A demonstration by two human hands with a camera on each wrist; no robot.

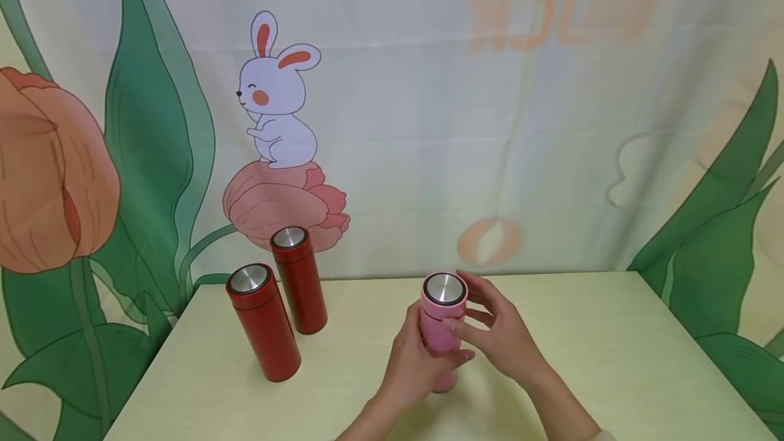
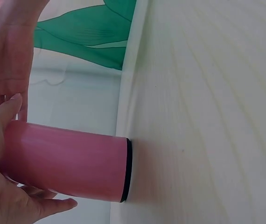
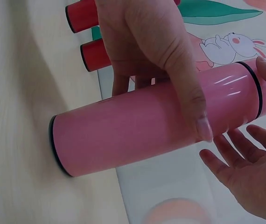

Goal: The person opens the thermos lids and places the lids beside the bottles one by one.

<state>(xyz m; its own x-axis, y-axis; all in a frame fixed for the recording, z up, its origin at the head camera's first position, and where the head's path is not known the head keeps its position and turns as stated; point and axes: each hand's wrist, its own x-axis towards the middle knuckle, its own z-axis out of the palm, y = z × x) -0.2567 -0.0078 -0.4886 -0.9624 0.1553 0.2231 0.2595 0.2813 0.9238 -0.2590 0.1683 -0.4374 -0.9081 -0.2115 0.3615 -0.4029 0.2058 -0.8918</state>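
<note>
Pale, light-grained table point(image 1: 582, 332), far edge up against a printed fabric backdrop point(image 1: 398, 121) with soft creases. Print, left side: big orange tulip point(image 1: 58, 175), tall green leaf point(image 1: 150, 107), white rabbit point(image 1: 284, 141) sitting on a pink flower point(image 1: 275, 199). Far right: faded, blurry orange lettering point(image 1: 539, 15), green leaves point(image 1: 716, 271) down past the table's right edge. Lower, right of centre, an orange oval point(image 1: 468, 242).

Pink bottle point(image 1: 437, 332) right of centre over the table, roughly upright, silver-topped; can't tell if its black base touches the tabletop. Left hand point(image 1: 413, 363) is clamped round its body, thumb across the near side. Right hand point(image 1: 499, 332) is at the upper end from the right, thumb touching near the lid seam, lower fingers apart and off the bottle; can't tell if the far finger presses.

Two red bottles stand on the table's left: a near one point(image 1: 266, 325) and a far one point(image 1: 301, 284), both silver-topped. Pale sleeve point(image 1: 603, 436) at the right wrist.
</note>
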